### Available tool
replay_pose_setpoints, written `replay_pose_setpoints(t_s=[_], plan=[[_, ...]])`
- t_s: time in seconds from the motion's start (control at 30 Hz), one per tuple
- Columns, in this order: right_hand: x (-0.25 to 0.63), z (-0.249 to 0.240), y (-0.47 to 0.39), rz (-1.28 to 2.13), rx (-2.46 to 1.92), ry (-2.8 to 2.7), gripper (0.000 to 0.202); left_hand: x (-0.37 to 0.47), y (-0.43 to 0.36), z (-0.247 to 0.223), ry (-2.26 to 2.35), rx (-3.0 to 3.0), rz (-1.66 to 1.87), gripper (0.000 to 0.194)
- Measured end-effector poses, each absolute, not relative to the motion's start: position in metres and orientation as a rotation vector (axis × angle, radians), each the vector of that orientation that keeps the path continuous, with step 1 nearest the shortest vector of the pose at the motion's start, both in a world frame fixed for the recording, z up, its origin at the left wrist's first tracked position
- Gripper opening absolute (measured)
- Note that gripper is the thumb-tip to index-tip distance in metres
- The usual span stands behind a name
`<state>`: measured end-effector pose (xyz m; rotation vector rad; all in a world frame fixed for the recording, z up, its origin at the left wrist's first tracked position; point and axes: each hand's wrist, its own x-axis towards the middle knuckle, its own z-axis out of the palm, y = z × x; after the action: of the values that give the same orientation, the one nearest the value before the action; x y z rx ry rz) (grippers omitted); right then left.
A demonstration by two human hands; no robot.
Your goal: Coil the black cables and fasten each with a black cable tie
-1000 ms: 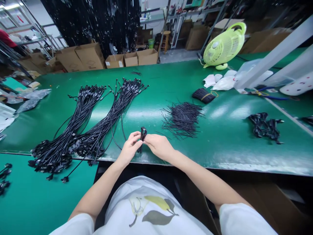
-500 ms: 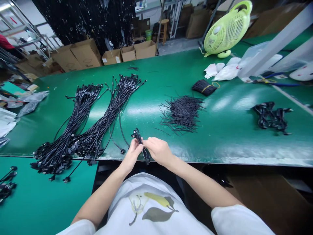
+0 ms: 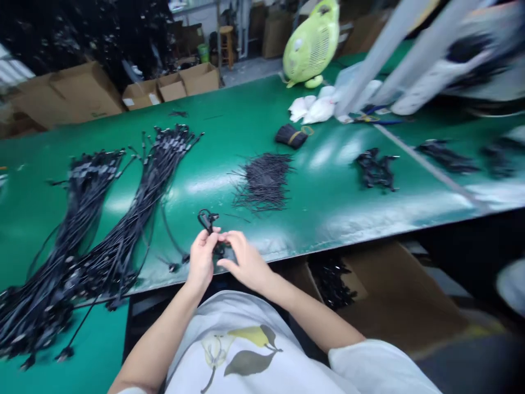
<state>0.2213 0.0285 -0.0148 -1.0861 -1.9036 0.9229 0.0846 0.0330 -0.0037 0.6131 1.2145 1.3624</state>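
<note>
A folded black cable [image 3: 206, 217] is upright at the front of the bench, bent into a small bundle with a loop at its top. My left hand [image 3: 202, 257] is closed around its middle. My right hand [image 3: 245, 262] meets it from the other side, fingertips against the bundle and thumb spread below; part of the cable shows between them. Whether a tie is in these fingers is too small to tell. Just beyond lies a pile of thin black ties [image 3: 266, 181]. Long black cables [image 3: 135, 219] lie in two bunches to the left.
A banded bundle of black ties [image 3: 291, 135] lies behind the loose pile. Folded cable bundles [image 3: 376, 168] rest to the right. A green fan [image 3: 310, 46] and grey posts [image 3: 373, 60] stand at the back. Below the bench edge is an open cardboard box [image 3: 381, 295] holding dark cables.
My view has swung right, bringing more folded bundles and the box below into sight. My right thumb has spread away from its fingers; the cable bundle stays in my left hand.
</note>
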Motion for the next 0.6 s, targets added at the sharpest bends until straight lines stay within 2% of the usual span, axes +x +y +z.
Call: replay_pose_setpoints(t_s=[0.2,0.33,0.43,0.5,0.6], plan=[[0.231,-0.024,0.033,0.752,-1.339,-1.93,0.053,0.112,0.038,-0.009,1.045,0.688,1.232,0.037],[0.247,-0.027,0.037,0.399,-1.545,-2.264,0.041,0.113,0.042,-0.013,1.102,0.94,1.217,0.051],[0.258,-0.03,0.033,0.242,-1.475,-2.491,0.034,0.104,0.05,-0.014,1.163,1.193,1.315,0.064],[0.261,-0.031,0.029,0.229,-1.41,-2.54,0.028,0.1,0.053,-0.014,1.2,1.293,1.245,0.053],[0.254,-0.027,0.023,0.174,-1.498,-2.454,0.035,0.099,0.053,-0.013,1.315,1.297,1.2,0.034]])
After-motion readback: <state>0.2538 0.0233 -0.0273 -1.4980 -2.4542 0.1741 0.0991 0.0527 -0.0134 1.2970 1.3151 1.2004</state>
